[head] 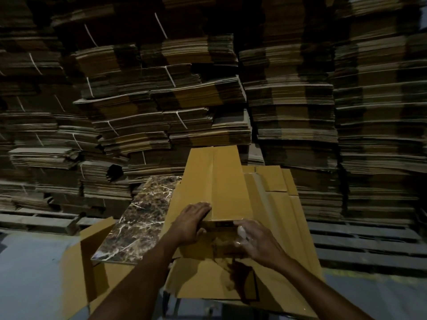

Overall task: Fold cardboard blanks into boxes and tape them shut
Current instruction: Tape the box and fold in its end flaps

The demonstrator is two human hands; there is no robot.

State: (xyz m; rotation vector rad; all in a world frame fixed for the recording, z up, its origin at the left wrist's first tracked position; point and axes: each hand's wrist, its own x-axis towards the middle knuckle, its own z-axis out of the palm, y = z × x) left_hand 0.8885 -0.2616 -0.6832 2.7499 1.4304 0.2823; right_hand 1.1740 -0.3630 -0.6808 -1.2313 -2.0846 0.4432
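Observation:
A long tan cardboard box [221, 181] lies on a pile of flat blanks [284, 204], its far end pointing away from me. My left hand [193, 221] presses flat on the near left edge of the box, fingers together. My right hand [256, 241] grips the near end of the box, where a strip of clear shiny tape [221, 248] runs down over the end flaps. I cannot tell whether that hand also holds a tape roll. A wider flat cardboard piece [208, 282] lies just below the hands.
A dark marble-patterned slab [141, 220] lies left of the box. An open tan carton [76, 271] sits at the lower left on the grey floor. Tall stacks of bundled flat cardboard [161, 100] fill the background, resting on wooden pallets [365, 241].

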